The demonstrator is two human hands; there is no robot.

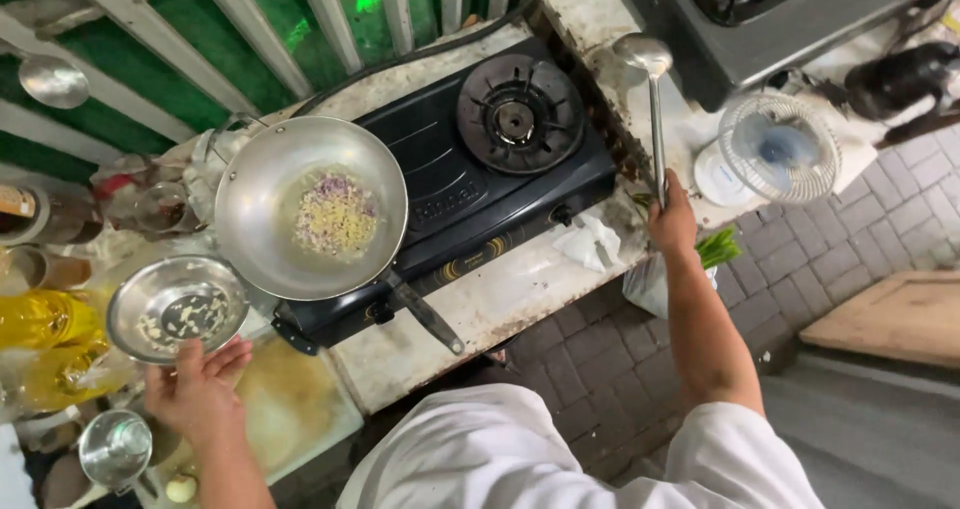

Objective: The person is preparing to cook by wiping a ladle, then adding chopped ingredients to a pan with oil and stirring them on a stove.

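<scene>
My left hand (197,387) holds a small steel bowl (176,307) by its near rim; a few chopped bits cling inside it. Just right of the bowl, a round steel wok (310,207) with chopped pinkish and pale pieces in its middle sits on the left burner of a black two-burner gas stove (460,174). Its dark handle (428,316) points toward me. My right hand (672,219) grips the long handle of a steel ladle (648,57), whose bowl is raised over the stained counter to the right of the stove.
A second stove (760,14) stands at the far right. A small white fan (778,149) stands near it. Bottles of yellow oil (45,319), jars and steel cups (115,449) crowd the left. A wooden board (895,314) lies on the brick floor. White bars (230,29) back the counter.
</scene>
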